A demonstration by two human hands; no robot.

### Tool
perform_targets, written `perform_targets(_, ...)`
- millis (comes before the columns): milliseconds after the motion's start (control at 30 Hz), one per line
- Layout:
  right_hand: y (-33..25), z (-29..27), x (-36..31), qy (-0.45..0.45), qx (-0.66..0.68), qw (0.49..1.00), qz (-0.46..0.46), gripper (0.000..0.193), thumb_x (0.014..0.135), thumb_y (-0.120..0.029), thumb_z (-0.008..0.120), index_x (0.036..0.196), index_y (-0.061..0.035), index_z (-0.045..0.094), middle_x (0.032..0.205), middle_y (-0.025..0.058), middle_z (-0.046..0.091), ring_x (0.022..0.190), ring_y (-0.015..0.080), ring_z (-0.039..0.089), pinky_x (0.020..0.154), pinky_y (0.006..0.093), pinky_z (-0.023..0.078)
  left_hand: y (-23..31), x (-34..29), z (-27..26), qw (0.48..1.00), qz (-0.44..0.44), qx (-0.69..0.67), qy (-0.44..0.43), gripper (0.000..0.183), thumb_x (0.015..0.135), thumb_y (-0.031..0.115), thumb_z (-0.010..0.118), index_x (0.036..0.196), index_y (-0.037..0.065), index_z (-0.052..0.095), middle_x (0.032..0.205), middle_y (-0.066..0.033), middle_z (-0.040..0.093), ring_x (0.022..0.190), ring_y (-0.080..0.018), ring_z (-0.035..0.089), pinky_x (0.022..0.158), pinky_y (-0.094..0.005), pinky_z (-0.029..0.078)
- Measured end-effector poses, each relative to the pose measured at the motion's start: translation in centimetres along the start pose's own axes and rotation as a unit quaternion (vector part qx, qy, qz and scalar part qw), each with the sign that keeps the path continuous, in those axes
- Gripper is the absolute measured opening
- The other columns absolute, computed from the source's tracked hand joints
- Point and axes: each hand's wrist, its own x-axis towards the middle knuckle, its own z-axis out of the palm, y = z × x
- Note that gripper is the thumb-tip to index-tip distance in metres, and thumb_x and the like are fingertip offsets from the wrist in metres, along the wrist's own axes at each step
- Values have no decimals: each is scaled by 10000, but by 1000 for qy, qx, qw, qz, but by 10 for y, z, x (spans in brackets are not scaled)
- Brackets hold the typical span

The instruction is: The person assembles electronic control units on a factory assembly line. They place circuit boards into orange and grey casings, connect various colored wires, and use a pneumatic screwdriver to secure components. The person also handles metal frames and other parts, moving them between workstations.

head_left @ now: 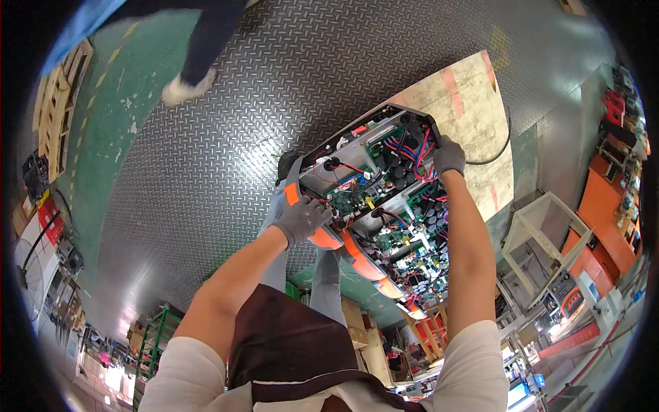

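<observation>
A long machine housing point(351, 177) with its cover off shows green circuit boards, black capacitors and red, blue and black wires. My left hand point(302, 221), in a grey glove, has its fingers curled over the edge of the orange and dark grey end panel point(291, 193). At the opposite end my right hand point(449, 156), gloved too, is closed round the black end frame point(434, 129). Its fingertips are partly hidden by the frame. Alongside, nearer to me, stand several similar uncovered housings point(412, 240) with orange end panels.
Beneath the housings lies a worn wooden board point(473, 103) on a metal tread-plate floor point(226, 137). A black cable point(500, 152) loops off the right end. Another person's leg and shoe point(189, 88) appear at the upper left. To the right stands a pale frame point(546, 233).
</observation>
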Motion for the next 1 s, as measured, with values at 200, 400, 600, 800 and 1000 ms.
perform_targets(200,79,52,-5,79,259,959,-83,479,787,-179,576,1254,-84,522,1114,181,622,1077,326,580,924,347,444,-2,13,-3,1000,17,-11,-23,540,676,276,694,1140,87,494,1044,-60,592,1016,-254,555,913,-403,395)
perform_targets(400,64,76,-156,201,243,948,-53,399,805,-276,616,1120,-34,586,1118,195,588,1030,359,567,884,425,441,22,7,-34,999,-43,1,-17,726,633,339,751,1248,74,471,1151,-116,514,1135,-292,451,993,-442,308)
perform_targets(600,51,140,-301,-204,262,941,58,764,682,-468,725,1281,-67,472,1165,166,554,1111,340,503,951,430,400,100,47,-20,993,61,-43,-93,796,691,459,680,1317,50,408,1295,-126,452,1251,-291,382,1042,-415,278)
perform_targets(800,22,211,-329,-99,186,975,71,1048,643,-402,740,1437,-46,154,1114,151,510,1063,343,484,1016,444,291,143,77,61,982,109,47,-149,604,694,361,695,1172,45,503,1087,-102,546,1068,-255,512,953,-381,359)
perform_targets(1000,30,236,-337,-44,242,968,45,1113,620,-479,758,1438,-56,134,1176,165,490,1134,332,439,1038,447,255,161,74,67,981,73,106,-146,446,718,320,680,1049,53,544,952,-98,595,974,-239,570,1046,-446,275)
